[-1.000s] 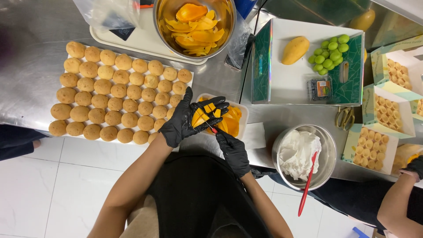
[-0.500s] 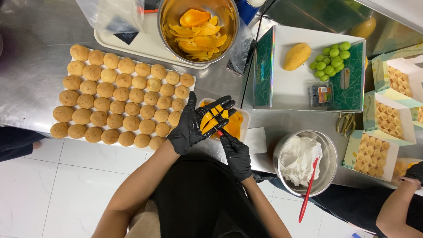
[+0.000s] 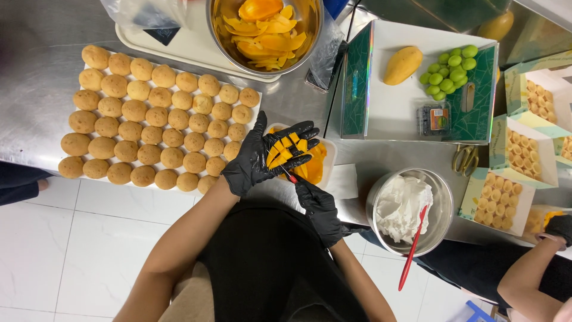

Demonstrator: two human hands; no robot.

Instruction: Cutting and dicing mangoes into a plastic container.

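Fingers [image 3: 296, 145] of the black-gloved left hand [image 3: 259, 156] are spread flat, cradling a scored mango piece [image 3: 286, 149] in the palm above a small white tub [image 3: 325, 164] of mango chunks on the steel tabletop [image 3: 36, 89]. Just below, the gloved right hand [image 3: 322, 210] pinches a small red-handled knife [image 3: 290, 176], its tip touching the fruit. Left of the hands lies a tray of round golden buns [image 3: 152, 119]. A steel bowl of mango slices [image 3: 262, 30] stands beyond, a bowl of white cream [image 3: 408, 209] to the right.
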